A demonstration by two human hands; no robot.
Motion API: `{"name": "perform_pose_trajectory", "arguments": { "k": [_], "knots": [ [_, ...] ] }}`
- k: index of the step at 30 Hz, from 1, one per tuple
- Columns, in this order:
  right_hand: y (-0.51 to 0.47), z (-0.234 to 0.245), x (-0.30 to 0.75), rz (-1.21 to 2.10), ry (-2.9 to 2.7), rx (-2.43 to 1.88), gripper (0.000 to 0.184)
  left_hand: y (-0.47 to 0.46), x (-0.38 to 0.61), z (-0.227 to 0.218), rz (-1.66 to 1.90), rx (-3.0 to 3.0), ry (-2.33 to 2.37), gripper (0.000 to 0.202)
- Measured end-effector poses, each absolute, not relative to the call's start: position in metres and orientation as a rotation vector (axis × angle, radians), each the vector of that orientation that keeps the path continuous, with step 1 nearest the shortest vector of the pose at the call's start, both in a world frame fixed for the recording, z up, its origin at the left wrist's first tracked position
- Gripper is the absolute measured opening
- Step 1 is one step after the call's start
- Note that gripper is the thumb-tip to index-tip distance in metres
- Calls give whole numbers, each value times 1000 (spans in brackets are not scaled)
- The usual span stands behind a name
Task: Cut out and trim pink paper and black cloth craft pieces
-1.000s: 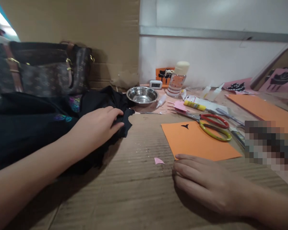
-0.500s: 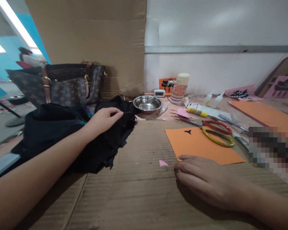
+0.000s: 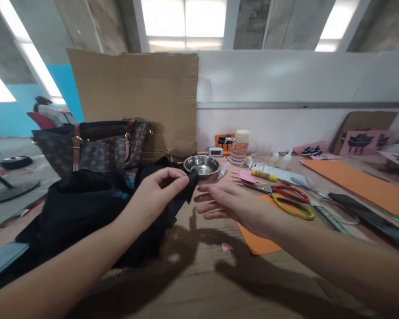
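Note:
My left hand (image 3: 161, 190) pinches a piece of black cloth (image 3: 192, 184) between thumb and fingers. More black cloth (image 3: 83, 199), ragged along its right edge, lies under my left arm; I cannot tell whether the pinched piece is joined to it. Facing the left hand, my right hand (image 3: 229, 204) is raised over the cardboard with its fingers apart and nothing in it. Beneath the right wrist lies an orange sheet (image 3: 257, 241), partly hidden. A small pink paper scrap (image 3: 226, 247) rests on the cardboard (image 3: 173, 283) below the hands.
Behind the hands stand a metal bowl (image 3: 202, 166), a white timer (image 3: 216, 152) and a bottle (image 3: 240, 148). Scissors (image 3: 292, 201), a yellow glue stick (image 3: 264, 175) and another orange sheet (image 3: 362, 184) lie to the right. A brown handbag (image 3: 103, 146) leans against upright cardboard (image 3: 142, 88).
My right hand has lifted off the cardboard and moved left toward my left hand. The left hand has moved right, pulling up black cloth. The view has tilted upward.

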State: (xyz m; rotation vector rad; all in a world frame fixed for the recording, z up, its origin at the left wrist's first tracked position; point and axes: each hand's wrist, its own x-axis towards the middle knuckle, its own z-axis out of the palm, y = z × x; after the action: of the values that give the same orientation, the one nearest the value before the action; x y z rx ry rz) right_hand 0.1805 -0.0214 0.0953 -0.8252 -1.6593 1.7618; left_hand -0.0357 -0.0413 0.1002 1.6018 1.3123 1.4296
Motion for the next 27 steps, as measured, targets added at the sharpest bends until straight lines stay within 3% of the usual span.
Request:
{"name": "perform_pose_trajectory", "arguments": {
  "k": [5,10,13,17,22,25,27],
  "knots": [
    [-10,92,149,1684,-1460,-722,36,-61,-22,100,1308,2050,1232,16],
    [-24,100,158,1566,-1567,-723,26,-69,-32,110,1187,2173,1183,37],
    [-36,111,163,1494,-1707,-750,17,-64,-39,111,1353,2127,1104,19],
    [-45,123,167,1333,-1806,-747,6,-62,-40,111,1163,2014,906,63],
    [-47,131,179,1277,-1833,-738,18,-68,-39,120,1076,1956,1073,27],
    [-46,133,190,1288,-1862,-806,31,-70,-41,129,1155,1923,1195,26],
    [-45,131,198,1203,-1897,-897,24,-71,-42,134,1188,1886,1191,27]
  ]
}}
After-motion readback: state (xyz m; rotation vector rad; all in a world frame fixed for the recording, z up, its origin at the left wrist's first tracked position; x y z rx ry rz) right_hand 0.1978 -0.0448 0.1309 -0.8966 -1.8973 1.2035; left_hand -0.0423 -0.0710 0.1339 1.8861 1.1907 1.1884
